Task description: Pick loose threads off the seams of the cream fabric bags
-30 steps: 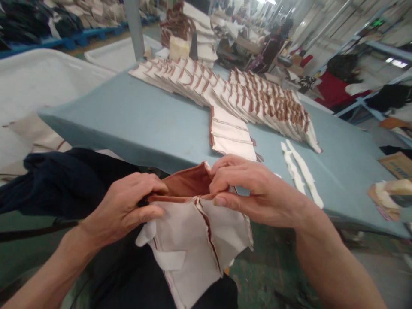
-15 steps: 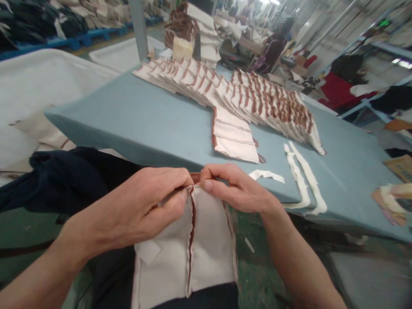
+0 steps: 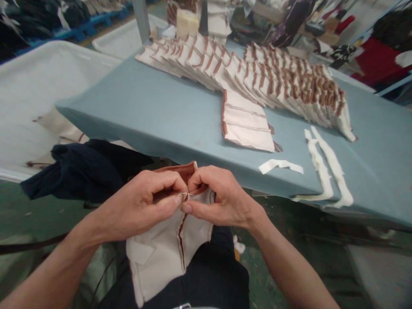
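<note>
Through the head camera I make out a bare left hand and a bare right hand, with a fingernail showing on the right thumb. Behind them, the left forearm and right forearm are uncovered as far as my view reaches, each narrowing toward the wrist. Below the hands I see dark clothing across the lap, near black with a bluish cast and a matt surface. Lower still, at my bottom edge, there is a small shiny, metal-looking piece, cut off, so I can't tell what it is.
</note>
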The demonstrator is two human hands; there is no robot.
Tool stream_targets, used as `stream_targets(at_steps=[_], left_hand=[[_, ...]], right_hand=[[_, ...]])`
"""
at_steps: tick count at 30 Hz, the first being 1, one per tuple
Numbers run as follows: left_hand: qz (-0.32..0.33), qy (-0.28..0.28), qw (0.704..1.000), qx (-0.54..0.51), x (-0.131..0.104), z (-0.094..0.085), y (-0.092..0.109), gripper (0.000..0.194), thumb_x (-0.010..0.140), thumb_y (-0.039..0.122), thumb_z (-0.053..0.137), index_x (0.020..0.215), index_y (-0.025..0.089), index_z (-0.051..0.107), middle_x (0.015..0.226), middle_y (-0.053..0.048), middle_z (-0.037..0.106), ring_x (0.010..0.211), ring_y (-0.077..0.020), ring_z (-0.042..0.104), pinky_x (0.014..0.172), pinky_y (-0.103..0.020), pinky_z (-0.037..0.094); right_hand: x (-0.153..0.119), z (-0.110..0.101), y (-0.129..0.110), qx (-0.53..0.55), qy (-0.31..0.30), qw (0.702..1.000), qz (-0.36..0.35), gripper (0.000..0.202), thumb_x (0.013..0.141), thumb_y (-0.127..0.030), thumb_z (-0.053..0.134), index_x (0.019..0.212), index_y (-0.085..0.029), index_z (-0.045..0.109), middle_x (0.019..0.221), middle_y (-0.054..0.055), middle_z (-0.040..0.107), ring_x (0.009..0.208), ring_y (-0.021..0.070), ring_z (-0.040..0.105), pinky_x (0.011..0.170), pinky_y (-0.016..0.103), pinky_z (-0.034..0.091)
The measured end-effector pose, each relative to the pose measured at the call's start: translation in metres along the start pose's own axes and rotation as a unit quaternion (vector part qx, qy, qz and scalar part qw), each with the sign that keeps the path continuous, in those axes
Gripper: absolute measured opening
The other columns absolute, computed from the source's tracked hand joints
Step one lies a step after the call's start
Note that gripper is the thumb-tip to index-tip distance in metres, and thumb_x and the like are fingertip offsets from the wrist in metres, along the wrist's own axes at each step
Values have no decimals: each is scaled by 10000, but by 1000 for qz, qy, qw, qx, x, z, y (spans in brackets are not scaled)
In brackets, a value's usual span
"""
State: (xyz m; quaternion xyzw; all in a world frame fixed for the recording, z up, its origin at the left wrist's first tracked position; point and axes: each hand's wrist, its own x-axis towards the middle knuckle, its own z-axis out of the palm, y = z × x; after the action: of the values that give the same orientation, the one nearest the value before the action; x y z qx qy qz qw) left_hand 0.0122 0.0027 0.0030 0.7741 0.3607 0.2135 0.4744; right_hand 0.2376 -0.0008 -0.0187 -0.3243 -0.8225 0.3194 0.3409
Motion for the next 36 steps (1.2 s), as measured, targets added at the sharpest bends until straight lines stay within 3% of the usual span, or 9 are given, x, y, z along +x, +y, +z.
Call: stream_targets(at_steps=[6, 11, 19, 25, 31, 36], left_hand=[[-15, 5, 1000, -9, -5, -1, -6, 218, 939, 263, 564, 793, 177, 700, 726, 14, 669, 614, -126, 577, 546, -205, 430], [-23, 9, 998, -56, -9, 1, -11, 227, 916, 285, 558, 763, 166, 676, 701, 15, 640, 608, -121, 556, 549, -197, 433], [-23, 9, 998, -60, -15, 3, -13, 329, 939, 370, 666, 689, 169, 593, 641, 62, 511, 562, -76, 422, 504, -171, 334], [35, -15, 999, -28, -23, -5, -19, 274, 1036, 314, 603, 814, 174, 678, 715, 43, 612, 621, -96, 520, 567, -179, 409], [50, 37, 998, 8, -28, -7, -11, 241, 1034, 235, 604, 814, 194, 694, 760, 34, 697, 676, -112, 613, 649, -188, 468], [71, 69, 990, 101, -29, -15, 0, 128, 1017, 228, 631, 1032, 252, 756, 954, 30, 797, 819, -142, 720, 734, -211, 496]], right_hand=[[-1, 3, 7, 77, -31, 997, 6, 323, 1032, -455, 672, 846, -195, 621, 770, -14, 665, 694, 119, 549, 700, 254, 433], [-1, 9, 5, 122, -43, 990, 47, 237, 1016, -347, 676, 847, -189, 625, 787, -18, 678, 694, 107, 560, 694, 234, 445], [-2, 15, 1, 46, -60, 997, 30, 204, 1030, -324, 648, 871, -200, 612, 817, -7, 696, 728, 127, 576, 727, 260, 446], [-2, 11, -5, 21, -78, 997, 0, 188, 1033, -330, 661, 894, -207, 627, 834, -1, 713, 748, 137, 596, 755, 272, 450], [4, 16, -14, -77, -40, 996, -25, 120, 937, -244, 630, 822, -209, 626, 749, 7, 697, 710, 161, 595, 719, 291, 408], [12, 10, -21, -99, -28, 994, -33, 129, 894, -185, 594, 767, -206, 594, 650, -29, 618, 615, 128, 498, 657, 278, 347]])
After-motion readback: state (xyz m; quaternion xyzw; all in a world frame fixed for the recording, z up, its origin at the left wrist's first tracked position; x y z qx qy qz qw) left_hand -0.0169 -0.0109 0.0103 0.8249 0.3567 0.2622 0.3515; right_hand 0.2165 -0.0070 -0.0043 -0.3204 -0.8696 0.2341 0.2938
